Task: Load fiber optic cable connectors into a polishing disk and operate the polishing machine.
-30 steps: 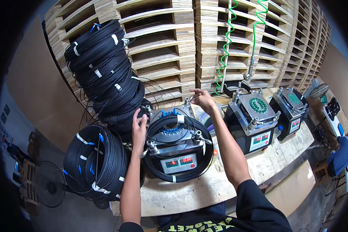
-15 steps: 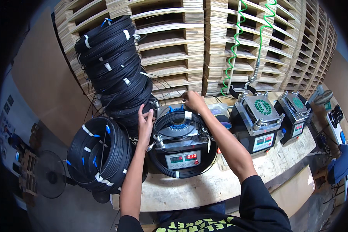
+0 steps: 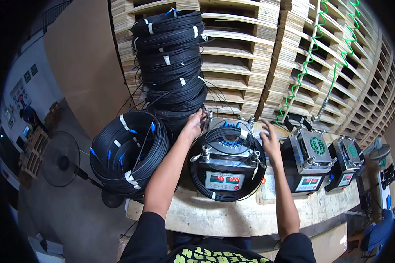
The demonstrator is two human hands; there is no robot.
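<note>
A metal-topped polishing machine [image 3: 226, 164] with a lit panel stands in front of me. A black cable coil [image 3: 208, 188] hangs around it, with blue connectors [image 3: 230, 125] set in a ring on its top. My left hand [image 3: 193, 126] is at the machine's rear left corner. Its fingers are closed against the corner knob [image 3: 210, 115], partly hiding their grip. My right hand [image 3: 271, 141] is raised beside the machine's right side, open, fingers apart and holding nothing. The rear right corner post [image 3: 251, 121] stands just left of it.
A tall stack of black cable coils [image 3: 171, 65] rises behind my left arm. Another coil pile [image 3: 131, 153] with blue connectors stands left. Two similar machines [image 3: 307, 153] are on the right of the wooden table [image 3: 184, 215]. Wooden pallets [image 3: 237, 48] line the back; a fan [image 3: 61, 162] stands left.
My right hand has come off the rear right corner, moved nearer and opened. The left hand's fingers have closed at the rear left corner. The view has shifted, and the panel's readout differs.
</note>
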